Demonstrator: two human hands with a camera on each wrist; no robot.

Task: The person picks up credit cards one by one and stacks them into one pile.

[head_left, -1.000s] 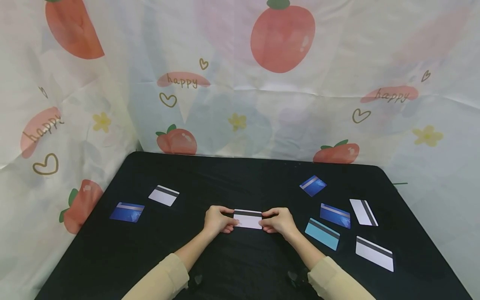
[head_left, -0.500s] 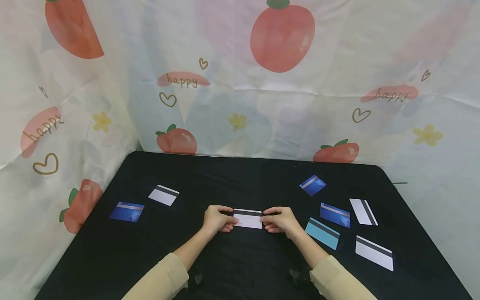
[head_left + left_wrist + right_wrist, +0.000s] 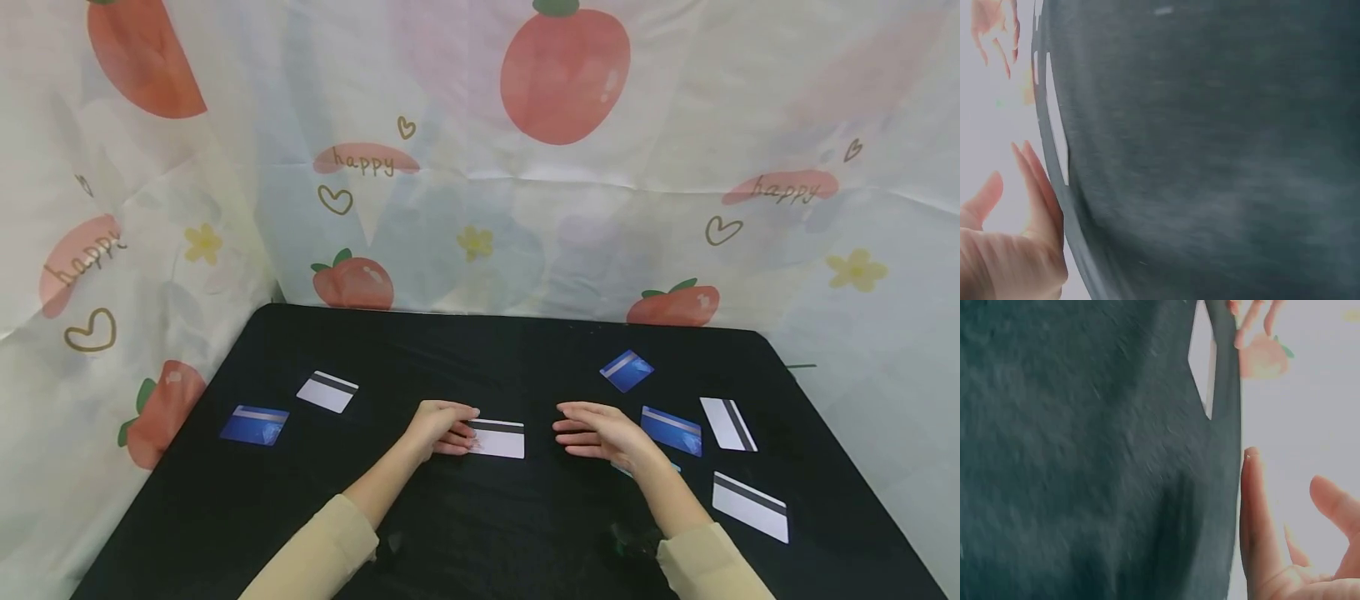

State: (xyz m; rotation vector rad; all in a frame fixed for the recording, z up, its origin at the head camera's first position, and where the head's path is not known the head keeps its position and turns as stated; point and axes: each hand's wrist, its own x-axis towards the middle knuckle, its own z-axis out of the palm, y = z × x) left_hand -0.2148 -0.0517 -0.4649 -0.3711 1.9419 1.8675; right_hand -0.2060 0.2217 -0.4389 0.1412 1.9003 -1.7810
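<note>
Left hand and right hand are apart, unclenched.

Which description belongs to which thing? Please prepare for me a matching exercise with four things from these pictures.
Things
1. middle card
2. left hand
3. right hand
4. tabletop

Descriptions
A. overlaps the middle card's left end in the head view
B. plain black
C. white with a dark stripe
D. apart from the middle card, fingers extended

Pairs: 1-C, 2-A, 3-D, 4-B
</note>
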